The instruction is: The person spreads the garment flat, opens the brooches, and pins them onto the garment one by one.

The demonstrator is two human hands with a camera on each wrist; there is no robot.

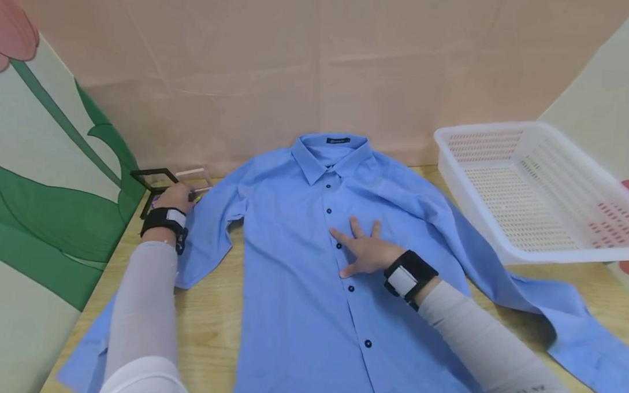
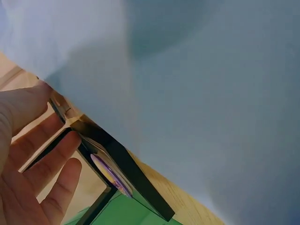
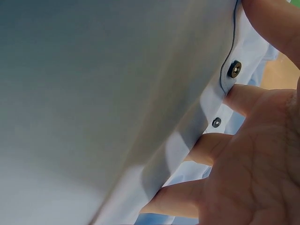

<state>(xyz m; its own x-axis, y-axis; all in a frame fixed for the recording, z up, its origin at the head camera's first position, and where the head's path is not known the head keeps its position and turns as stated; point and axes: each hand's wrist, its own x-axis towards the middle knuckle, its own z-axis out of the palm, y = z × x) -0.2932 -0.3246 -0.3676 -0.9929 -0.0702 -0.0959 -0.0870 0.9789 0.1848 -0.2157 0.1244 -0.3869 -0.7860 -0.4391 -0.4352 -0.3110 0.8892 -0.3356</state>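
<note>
A blue long-sleeved shirt [image 1: 291, 259] with dark buttons lies front up, collar toward the back wall. My right hand [image 1: 367, 253] rests on its chest beside the button strip, fingers spread. In the right wrist view, those fingers [image 3: 220, 147] lie along the placket near two buttons [image 3: 235, 69]. At the back left, my left hand [image 1: 173, 196] is at a black-framed case [image 1: 154, 172] with its frame-like lid raised. The left wrist view shows loosely extended fingers [image 2: 54, 166] by the case and a purple-and-yellow round piece [image 2: 111, 174] in it; blue cloth hides the thumb tip.
A white perforated plastic basket [image 1: 475, 208] stands at the right, beside the shirt's sleeve [image 1: 529, 291]. Behind the left hand is a white frame [image 1: 194, 174]. The wooden table [image 1: 211, 326] meets a pinkish back wall [image 1: 256, 73] and a printed left panel [image 1: 38, 221].
</note>
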